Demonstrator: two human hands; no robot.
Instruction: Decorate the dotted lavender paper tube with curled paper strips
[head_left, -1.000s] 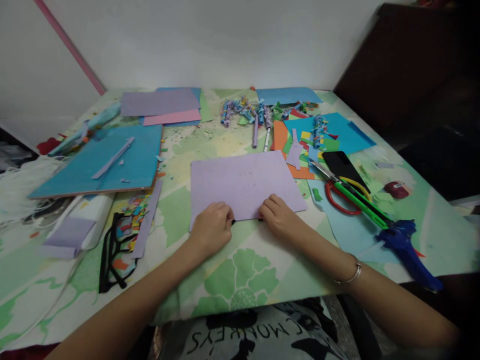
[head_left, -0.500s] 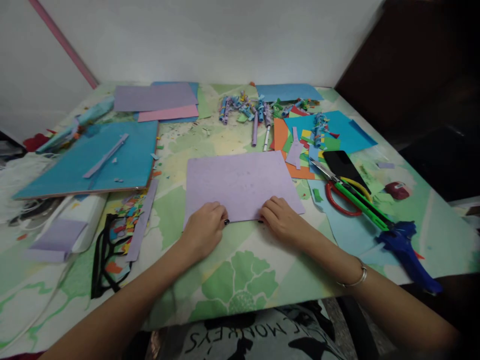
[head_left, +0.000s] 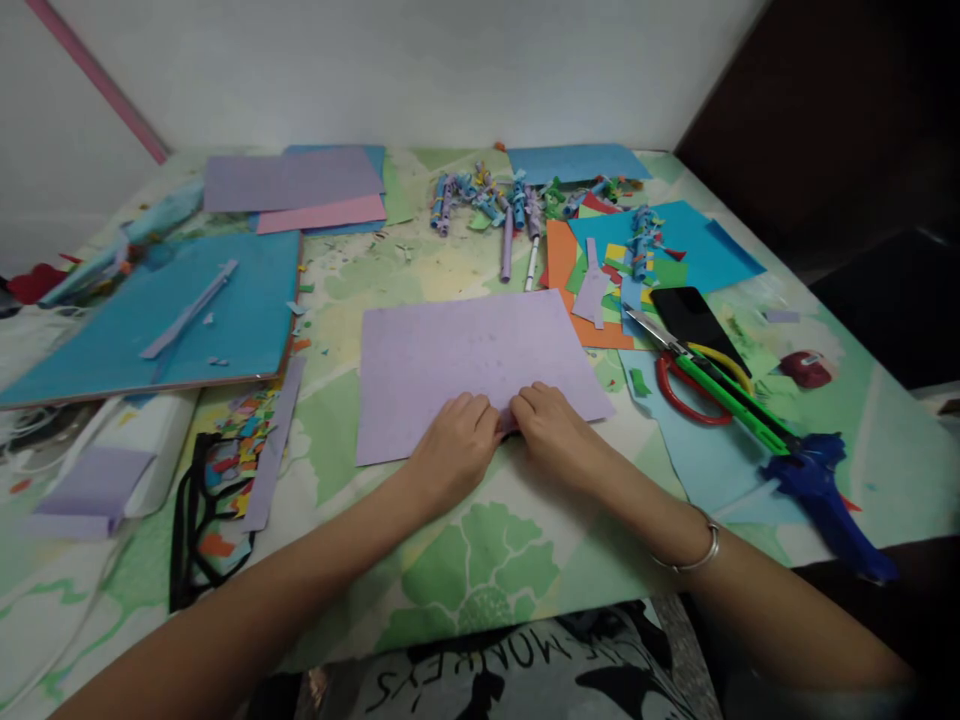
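Observation:
A lilac paper sheet (head_left: 465, 350) lies flat on the patterned tablecloth (head_left: 480, 560) in front of me. At the middle of its near edge, my left hand (head_left: 461, 445) is closed on the paper with curled fingers. Right beside it, my right hand (head_left: 547, 430) also grips that edge, its fingers bent. The two hands nearly touch, and the edge between them looks slightly raised. The fingertips are partly hidden under the hands.
On the right lie scissors (head_left: 694, 385), a green cutter (head_left: 739, 400), a blue glue gun (head_left: 832, 500) and a black phone (head_left: 694, 320). Black glasses (head_left: 191, 530) and a blue board (head_left: 225, 330) are on the left. Rolled paper pieces (head_left: 508, 245) lie behind.
Both hands have come together along the near edge of the lilac sheet, my left hand moving right most. The camera view has shifted slightly.

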